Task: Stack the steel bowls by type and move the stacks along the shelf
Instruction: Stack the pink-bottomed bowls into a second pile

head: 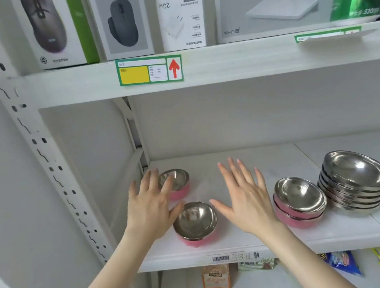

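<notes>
both hands, left (151, 210) and right (248, 199), spread, empty. near bowl (195, 222) probably light, stiff, slick; best taken at rim.

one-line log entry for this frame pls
phase: reaching | left hand: open, over rear pink bowl | right hand: open, empty | front pink bowl: loose | pink stack, steel stack: right

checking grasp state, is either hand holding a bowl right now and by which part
Nothing is held. The left hand and right hand are both open with fingers spread, above the shelf near two single pink bowls.
</notes>
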{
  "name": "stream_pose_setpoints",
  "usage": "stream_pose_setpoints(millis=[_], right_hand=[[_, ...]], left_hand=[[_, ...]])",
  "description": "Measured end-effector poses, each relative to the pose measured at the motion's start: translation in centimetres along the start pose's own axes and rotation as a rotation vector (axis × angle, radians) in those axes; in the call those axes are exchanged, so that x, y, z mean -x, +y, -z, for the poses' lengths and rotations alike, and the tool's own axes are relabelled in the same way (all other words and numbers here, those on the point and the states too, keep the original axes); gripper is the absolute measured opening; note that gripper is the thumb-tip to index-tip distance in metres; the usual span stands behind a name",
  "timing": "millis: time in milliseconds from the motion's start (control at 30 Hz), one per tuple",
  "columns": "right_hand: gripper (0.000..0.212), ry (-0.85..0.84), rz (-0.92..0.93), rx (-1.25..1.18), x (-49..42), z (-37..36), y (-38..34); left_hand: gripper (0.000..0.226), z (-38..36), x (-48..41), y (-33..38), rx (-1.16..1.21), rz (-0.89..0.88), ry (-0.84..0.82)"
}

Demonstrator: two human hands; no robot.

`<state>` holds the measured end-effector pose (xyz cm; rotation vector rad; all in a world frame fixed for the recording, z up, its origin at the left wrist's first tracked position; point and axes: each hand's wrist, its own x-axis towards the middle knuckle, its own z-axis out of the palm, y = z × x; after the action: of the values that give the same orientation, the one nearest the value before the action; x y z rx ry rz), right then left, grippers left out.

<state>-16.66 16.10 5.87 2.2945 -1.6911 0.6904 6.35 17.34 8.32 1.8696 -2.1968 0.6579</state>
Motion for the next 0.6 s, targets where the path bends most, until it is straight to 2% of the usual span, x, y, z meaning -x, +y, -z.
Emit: stream_pose_setpoints(millis=[167, 333, 500, 600], right_hand=[[0.086, -0.057, -0.095, -0.031, -3.8, -3.7, -0.4], [0.085, -0.104, -0.109, -0.056, -7.8, -7.2, 0.0], [0.085, -0.211, -0.109, -0.106, -12.0, -11.2, 0.3], [0.085, -0.278, -0.118, -0.172, -14.2, -13.9, 0.3]], left_hand=[[0.070, -3.5, -3.5, -2.5, 0.029, -0.004, -0.031], [0.076, -6.8, -7.6, -4.2, -0.024, 0.016, -0.085], [0.075, -10.3, -10.8, -5.1, -0.029, 0.093, -0.164], [0.075, -13.2, -11.8, -5.9, 0.053, 0.161, -0.211]])
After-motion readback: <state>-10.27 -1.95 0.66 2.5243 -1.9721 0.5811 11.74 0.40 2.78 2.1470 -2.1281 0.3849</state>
